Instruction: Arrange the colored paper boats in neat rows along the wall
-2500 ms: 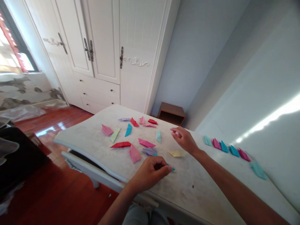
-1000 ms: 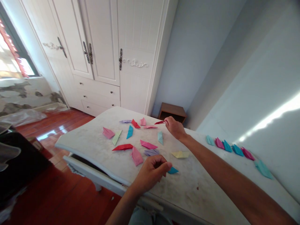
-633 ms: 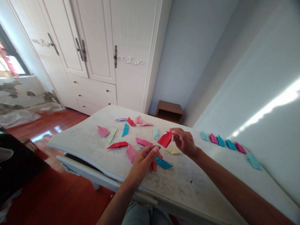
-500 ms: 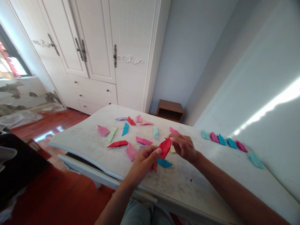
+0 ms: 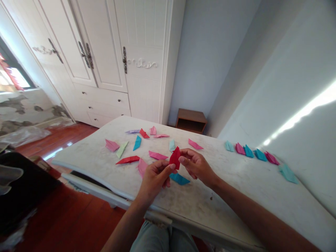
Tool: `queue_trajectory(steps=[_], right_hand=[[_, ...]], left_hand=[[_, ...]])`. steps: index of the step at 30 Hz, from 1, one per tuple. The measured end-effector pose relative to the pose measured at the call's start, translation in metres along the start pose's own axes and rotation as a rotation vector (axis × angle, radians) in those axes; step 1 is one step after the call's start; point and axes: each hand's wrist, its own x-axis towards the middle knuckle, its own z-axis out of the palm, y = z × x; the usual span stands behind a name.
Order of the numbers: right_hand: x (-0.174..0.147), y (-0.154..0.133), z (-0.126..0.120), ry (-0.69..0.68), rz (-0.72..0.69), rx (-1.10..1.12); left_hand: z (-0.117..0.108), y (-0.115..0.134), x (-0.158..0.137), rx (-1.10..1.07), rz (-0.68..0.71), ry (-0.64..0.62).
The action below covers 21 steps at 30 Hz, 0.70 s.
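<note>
A small piece of red folded paper (image 5: pixel 175 158) is held up above the table, between my two hands. My left hand (image 5: pixel 156 174) pinches its lower left side between thumb and fingers. On its right edge, the thumb and fingers of my right hand (image 5: pixel 196 165) are closed. Beneath my hands lies a blue folded paper (image 5: pixel 180 179), with a pink folded paper (image 5: pixel 142 167) partly hidden behind my left hand. A magenta folded paper (image 5: pixel 158 155) and a pale teal one (image 5: pixel 172 145) lie just beyond.
More folded papers, such as a long red one (image 5: pixel 128 160) and a light green one (image 5: pixel 122 149), are scattered over the left of the white table (image 5: pixel 89 150). Several blue, magenta and teal folded papers (image 5: pixel 260 155) stand along the wall side. A drawer (image 5: pixel 97 189) sticks out at the front left.
The red folded paper has moved slightly left and turned more upright. My right hand has shifted left and lower, from the paper's upper tip to its right edge.
</note>
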Motion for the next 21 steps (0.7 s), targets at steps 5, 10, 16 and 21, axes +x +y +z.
queue_trajectory(steps=[5,10,16,21], right_hand=[[-0.003,-0.007,-0.004,0.086,-0.002,-0.02],[-0.01,-0.013,-0.046,0.29,0.016,-0.004],[-0.05,-0.015,-0.155,0.487,0.13,-0.147],[-0.096,-0.003,-0.242,0.885,0.311,-0.466]], left_hand=[[-0.002,-0.003,0.0,0.041,-0.029,-0.059],[-0.002,-0.002,-0.001,0.071,-0.016,-0.032],[0.001,-0.002,0.002,0.239,0.004,-0.051],[0.009,-0.006,0.006,0.494,0.007,-0.123]])
